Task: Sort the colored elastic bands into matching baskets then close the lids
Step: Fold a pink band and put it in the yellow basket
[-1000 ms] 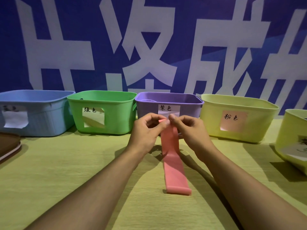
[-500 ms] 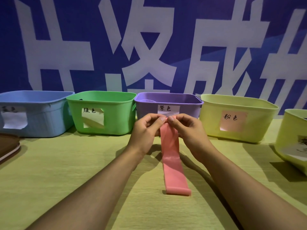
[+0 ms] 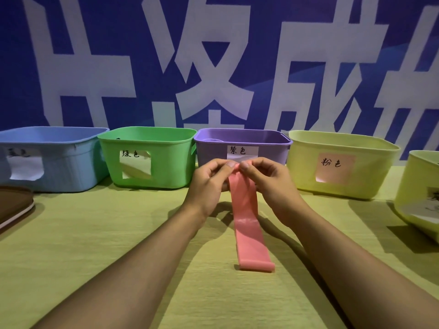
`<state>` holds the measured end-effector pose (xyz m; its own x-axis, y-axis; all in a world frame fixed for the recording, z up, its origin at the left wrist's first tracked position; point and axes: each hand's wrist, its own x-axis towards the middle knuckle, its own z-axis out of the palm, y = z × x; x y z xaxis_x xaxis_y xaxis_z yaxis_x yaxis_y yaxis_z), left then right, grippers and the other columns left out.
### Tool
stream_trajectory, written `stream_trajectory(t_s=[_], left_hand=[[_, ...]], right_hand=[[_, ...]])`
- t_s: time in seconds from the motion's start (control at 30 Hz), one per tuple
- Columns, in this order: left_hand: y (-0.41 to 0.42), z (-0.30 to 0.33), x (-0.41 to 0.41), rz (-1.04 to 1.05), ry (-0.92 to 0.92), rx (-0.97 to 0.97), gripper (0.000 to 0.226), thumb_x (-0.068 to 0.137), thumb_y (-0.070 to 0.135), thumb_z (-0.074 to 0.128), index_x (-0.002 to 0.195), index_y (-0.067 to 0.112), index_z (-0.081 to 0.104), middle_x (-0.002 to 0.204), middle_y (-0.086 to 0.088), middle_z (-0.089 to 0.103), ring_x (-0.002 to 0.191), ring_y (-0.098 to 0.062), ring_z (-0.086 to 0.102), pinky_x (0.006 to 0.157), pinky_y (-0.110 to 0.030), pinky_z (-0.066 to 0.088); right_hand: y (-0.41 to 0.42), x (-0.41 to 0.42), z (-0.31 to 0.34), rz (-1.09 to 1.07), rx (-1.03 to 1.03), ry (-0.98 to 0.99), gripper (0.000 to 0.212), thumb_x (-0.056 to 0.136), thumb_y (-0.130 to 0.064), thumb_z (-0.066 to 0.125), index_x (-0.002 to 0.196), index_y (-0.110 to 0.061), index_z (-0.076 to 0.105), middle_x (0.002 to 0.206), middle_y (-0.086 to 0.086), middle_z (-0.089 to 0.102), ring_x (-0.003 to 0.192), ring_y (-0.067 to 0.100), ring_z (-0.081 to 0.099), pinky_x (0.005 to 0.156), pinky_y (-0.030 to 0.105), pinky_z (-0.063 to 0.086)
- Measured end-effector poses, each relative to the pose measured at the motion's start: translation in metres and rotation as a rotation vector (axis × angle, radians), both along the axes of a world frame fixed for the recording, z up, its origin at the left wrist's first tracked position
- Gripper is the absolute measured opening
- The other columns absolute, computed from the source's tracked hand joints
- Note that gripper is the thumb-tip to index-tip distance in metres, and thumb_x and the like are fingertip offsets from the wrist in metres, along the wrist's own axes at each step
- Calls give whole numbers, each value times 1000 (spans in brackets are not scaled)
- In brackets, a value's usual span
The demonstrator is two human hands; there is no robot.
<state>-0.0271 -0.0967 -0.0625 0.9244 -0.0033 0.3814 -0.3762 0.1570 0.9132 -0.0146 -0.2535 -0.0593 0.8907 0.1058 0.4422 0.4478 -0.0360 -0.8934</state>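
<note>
Thumbs and fingertips of the left hand (image 3: 209,184) and right hand (image 3: 268,184) pinch the far end of the pink elastic band (image 3: 247,224); its near end rests on the green tablecloth (image 3: 118,233), before the purple basket (image 3: 273,148).

Dim, soft shadows, wide-angle edge distortion

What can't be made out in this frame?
- Far-right basket, head view: cut off by the right edge, label unreadable.
- Blue basket: label writing too faint.
- Basket interiors: hidden behind the front walls.
- Pink band top end: covered by left hand and right hand.
- Brown lid: cropped at left.
</note>
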Motion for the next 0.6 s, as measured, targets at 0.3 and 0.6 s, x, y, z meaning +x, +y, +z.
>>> stream_trajectory(t_s=[0.3, 0.6], left_hand=[[-3, -1, -1, 86, 32, 89, 36, 100, 40, 61, 101, 7, 76, 94, -15, 78, 87, -22, 76, 86, -36, 63], [0, 0, -1, 132, -13, 128, 23, 99, 31, 66, 95, 10, 76, 91, -9, 78, 92, -28, 76, 88, -42, 62]], right_hand=[[0, -1, 0, 9, 23, -8, 17, 95, -28, 69, 106, -16, 76, 101, 1, 77, 100, 21, 72, 85, 34, 62], [0, -1, 1, 26, 58, 9, 20, 94, -23, 71, 112, -17, 75, 107, 3, 77, 104, 22, 73, 83, 36, 61]])
